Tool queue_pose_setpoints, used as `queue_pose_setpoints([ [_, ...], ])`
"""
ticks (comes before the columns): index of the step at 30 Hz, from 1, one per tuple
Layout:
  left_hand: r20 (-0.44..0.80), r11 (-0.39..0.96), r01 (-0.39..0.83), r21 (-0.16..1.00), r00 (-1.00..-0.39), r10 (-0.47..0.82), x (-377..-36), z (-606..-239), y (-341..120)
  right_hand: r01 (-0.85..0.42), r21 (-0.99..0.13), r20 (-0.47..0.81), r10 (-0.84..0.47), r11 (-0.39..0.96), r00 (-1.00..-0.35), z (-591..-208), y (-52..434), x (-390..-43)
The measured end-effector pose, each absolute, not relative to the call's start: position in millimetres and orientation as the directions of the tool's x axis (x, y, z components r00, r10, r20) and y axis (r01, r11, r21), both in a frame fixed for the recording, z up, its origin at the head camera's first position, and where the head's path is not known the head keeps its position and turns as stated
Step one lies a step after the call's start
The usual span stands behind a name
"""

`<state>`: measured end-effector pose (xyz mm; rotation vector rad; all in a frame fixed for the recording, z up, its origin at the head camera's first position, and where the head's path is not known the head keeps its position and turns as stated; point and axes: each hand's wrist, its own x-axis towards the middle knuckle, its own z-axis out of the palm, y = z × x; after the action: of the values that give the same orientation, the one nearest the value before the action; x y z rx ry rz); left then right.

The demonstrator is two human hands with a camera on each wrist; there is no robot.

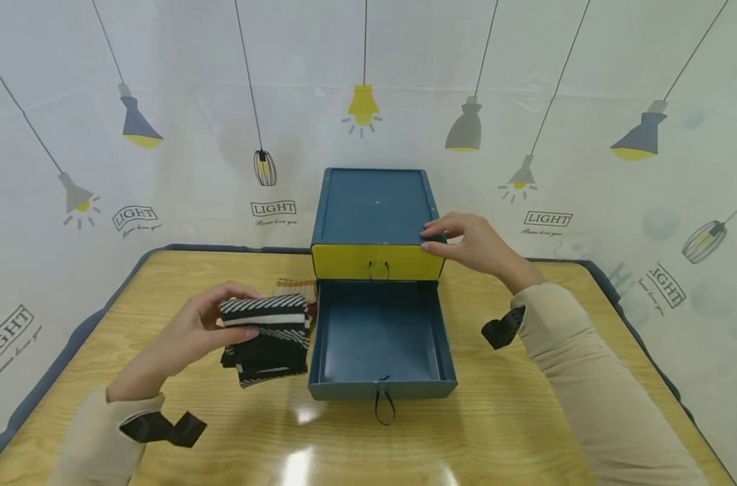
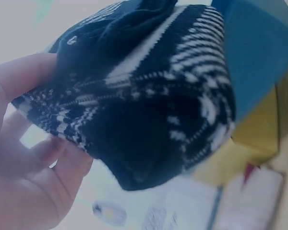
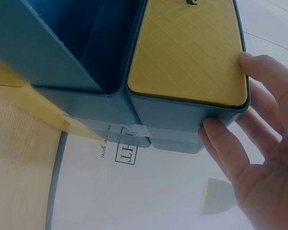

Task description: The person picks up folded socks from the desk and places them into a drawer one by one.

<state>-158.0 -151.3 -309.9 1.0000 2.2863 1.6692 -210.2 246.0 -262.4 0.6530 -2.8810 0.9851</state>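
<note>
A blue two-drawer box [image 1: 371, 206] stands at the back middle of the wooden table [image 1: 514, 418]. Its upper yellow-fronted drawer [image 1: 377, 262] is closed; the lower blue drawer [image 1: 380, 337] is pulled out and holds nothing. My left hand [image 1: 192, 331] grips a folded black-and-white patterned sock bundle [image 1: 266, 337] just left of the pulled-out drawer; in the left wrist view the sock bundle [image 2: 144, 96] fills the frame. My right hand [image 1: 466, 239] presses on the box's top right front corner, its fingers [image 3: 259, 72] on the yellow drawer front [image 3: 187, 48].
A striped tan cloth item [image 1: 295, 288] lies behind the socks, beside the box. A white curtain printed with lamps [image 1: 162, 101] hangs behind and around the table. A dark loop pull [image 1: 383, 405] hangs from the lower drawer front.
</note>
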Motion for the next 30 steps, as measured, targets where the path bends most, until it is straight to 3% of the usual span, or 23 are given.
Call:
queue_pose_setpoints([
  [6,0.245,0.133,0.41,0.903,-0.743,0.623,-159,-286,-115,-0.394,-0.579,0.154,-0.378,0.714,-0.913,-262,245,-211],
  [11,0.172,0.141,0.328,0.934,-0.759,0.628,-165,-282,-81,-0.388,-0.586,0.158,-0.37,0.711,-0.915,-262,245,-211],
  [25,-0.137,0.249,0.029,0.968,-0.769,0.625,-178,-314,-9,-0.402,-0.579,0.172,-0.375,0.709,-0.911,-263,243,-211],
  [30,-0.19,0.286,-0.012,0.958,-0.775,0.603,-182,-321,1,-0.397,-0.579,0.169,-0.371,0.713,-0.913,-262,243,-210],
])
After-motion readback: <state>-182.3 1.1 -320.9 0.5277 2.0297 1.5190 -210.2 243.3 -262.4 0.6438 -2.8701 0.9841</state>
